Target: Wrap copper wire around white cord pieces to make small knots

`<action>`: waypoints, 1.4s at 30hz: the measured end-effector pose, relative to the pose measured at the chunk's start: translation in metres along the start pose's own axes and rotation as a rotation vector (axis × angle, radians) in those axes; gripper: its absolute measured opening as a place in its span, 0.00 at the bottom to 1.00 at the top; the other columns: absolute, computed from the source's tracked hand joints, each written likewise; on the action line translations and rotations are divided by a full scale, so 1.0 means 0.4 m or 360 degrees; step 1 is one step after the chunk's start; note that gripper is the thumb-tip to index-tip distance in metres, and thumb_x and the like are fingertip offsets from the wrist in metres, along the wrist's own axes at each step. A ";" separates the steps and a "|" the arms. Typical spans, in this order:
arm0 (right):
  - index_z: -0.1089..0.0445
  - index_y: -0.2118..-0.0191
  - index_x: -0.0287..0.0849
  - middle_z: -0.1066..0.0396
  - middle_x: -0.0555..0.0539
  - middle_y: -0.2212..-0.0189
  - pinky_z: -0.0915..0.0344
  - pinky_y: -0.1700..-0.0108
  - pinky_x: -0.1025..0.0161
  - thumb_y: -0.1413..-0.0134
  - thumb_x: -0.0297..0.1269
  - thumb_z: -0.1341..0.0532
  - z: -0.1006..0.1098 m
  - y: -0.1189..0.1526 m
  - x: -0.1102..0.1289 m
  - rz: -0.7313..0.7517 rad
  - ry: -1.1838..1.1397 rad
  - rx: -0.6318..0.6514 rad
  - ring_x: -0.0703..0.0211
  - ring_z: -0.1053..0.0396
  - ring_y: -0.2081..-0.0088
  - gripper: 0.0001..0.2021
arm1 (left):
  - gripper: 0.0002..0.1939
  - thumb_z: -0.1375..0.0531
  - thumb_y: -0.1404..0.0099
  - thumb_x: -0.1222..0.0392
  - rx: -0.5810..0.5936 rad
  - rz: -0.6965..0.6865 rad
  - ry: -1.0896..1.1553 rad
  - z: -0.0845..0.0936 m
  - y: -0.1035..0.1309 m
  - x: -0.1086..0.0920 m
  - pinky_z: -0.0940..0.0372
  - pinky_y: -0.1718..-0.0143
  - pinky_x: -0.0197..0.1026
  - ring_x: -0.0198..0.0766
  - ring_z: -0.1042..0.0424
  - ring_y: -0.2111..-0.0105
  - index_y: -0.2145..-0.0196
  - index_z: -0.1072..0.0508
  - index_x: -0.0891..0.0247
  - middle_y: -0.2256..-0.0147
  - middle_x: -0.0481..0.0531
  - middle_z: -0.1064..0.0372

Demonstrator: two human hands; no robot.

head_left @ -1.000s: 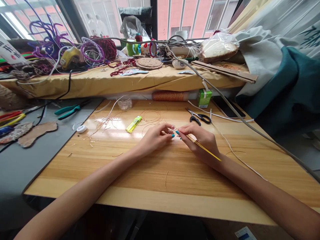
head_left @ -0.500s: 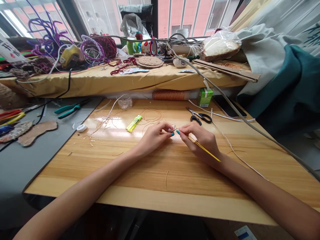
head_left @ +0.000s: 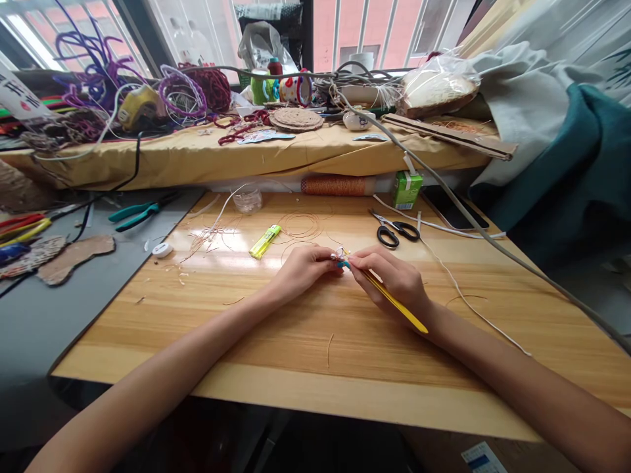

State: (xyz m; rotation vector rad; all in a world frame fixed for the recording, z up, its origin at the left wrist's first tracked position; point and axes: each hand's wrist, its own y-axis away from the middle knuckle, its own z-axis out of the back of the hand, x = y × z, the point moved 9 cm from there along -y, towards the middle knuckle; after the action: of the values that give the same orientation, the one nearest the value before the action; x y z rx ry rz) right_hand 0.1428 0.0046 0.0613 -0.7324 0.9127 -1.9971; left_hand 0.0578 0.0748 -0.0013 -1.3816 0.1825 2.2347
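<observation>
My left hand [head_left: 309,266] is closed, its thumb and forefinger pinching a small whitish looped piece [head_left: 340,253] above the middle of the wooden table. The piece looks like thin cord or thread, but its details are too small to make out. In my right hand [head_left: 394,276], closed in a pen-like grip, are slim yellow tweezers [head_left: 400,306], with the joined end pointing back toward the wrist. Their tips meet the whitish piece between my two hands and are partly hidden by the fingers. The fingertips of both hands nearly touch.
Beyond my hands lie a yellow-green lighter [head_left: 265,242], black-handled scissors [head_left: 394,229] and a coil of thin brown thread [head_left: 300,225]. A spool of orange-brown thread [head_left: 338,186], a green carton [head_left: 407,189] and a phone [head_left: 454,207] line the back. Teal pliers [head_left: 140,213] rest at left.
My right hand has shifted slightly left and rolled, so the tweezers show a broader face and point more steeply downward. My left hand stays pinched on the whitish piece.
</observation>
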 end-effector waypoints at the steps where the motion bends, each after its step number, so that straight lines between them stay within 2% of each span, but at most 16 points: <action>1: 0.39 0.69 0.41 0.33 0.48 0.73 0.35 0.68 0.69 0.52 0.23 0.45 -0.002 0.000 0.001 0.0003 -0.0007 0.0012 0.66 0.34 0.70 0.06 | 0.08 0.45 0.44 0.62 -0.0001 0.0004 0.0005 0.001 0.000 0.001 0.41 0.66 0.33 0.33 0.33 0.70 0.73 0.26 0.66 0.73 0.49 0.29; 10: 0.39 0.67 0.42 0.33 0.47 0.71 0.35 0.69 0.68 0.50 0.24 0.47 -0.013 0.006 0.005 0.0015 -0.0041 0.0094 0.64 0.34 0.70 0.06 | 0.09 0.46 0.44 0.61 0.0078 0.0038 0.0020 -0.008 0.003 -0.005 0.40 0.68 0.33 0.33 0.32 0.71 0.75 0.28 0.66 0.74 0.49 0.29; 15: 0.39 0.68 0.42 0.34 0.47 0.71 0.35 0.69 0.68 0.50 0.25 0.47 -0.021 0.013 -0.002 0.0022 -0.0002 0.0140 0.64 0.34 0.68 0.05 | 0.10 0.45 0.44 0.60 0.0104 0.0075 0.0261 -0.014 0.010 -0.013 0.38 0.68 0.33 0.33 0.31 0.71 0.65 0.30 0.66 0.73 0.49 0.29; 20: 0.39 0.66 0.42 0.34 0.48 0.70 0.35 0.67 0.67 0.50 0.24 0.47 -0.019 0.010 0.004 0.0063 0.0027 0.0139 0.64 0.35 0.68 0.06 | 0.12 0.47 0.42 0.58 0.0093 0.0013 0.0134 -0.008 0.010 -0.024 0.40 0.68 0.32 0.32 0.31 0.71 0.75 0.29 0.67 0.74 0.50 0.29; 34: 0.38 0.67 0.42 0.34 0.47 0.70 0.35 0.67 0.66 0.47 0.26 0.48 -0.032 0.015 0.007 0.0065 -0.0021 0.0231 0.63 0.34 0.67 0.05 | 0.12 0.48 0.43 0.60 0.0089 0.0043 0.0099 -0.005 0.012 -0.014 0.40 0.69 0.33 0.33 0.32 0.72 0.77 0.28 0.65 0.76 0.47 0.28; 42: 0.37 0.68 0.38 0.34 0.47 0.75 0.36 0.72 0.66 0.45 0.27 0.52 -0.039 0.003 0.037 0.0168 0.0009 0.0321 0.64 0.36 0.73 0.08 | 0.12 0.48 0.44 0.60 0.0052 0.0049 0.0088 0.000 0.010 -0.008 0.42 0.72 0.32 0.32 0.33 0.74 0.78 0.29 0.66 0.77 0.46 0.30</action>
State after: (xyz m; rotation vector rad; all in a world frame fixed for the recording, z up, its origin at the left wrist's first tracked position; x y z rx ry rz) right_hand 0.1240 -0.0029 0.0540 -0.5547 0.7251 -1.9638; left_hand 0.0568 0.0702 0.0007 -1.4333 0.2603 2.2099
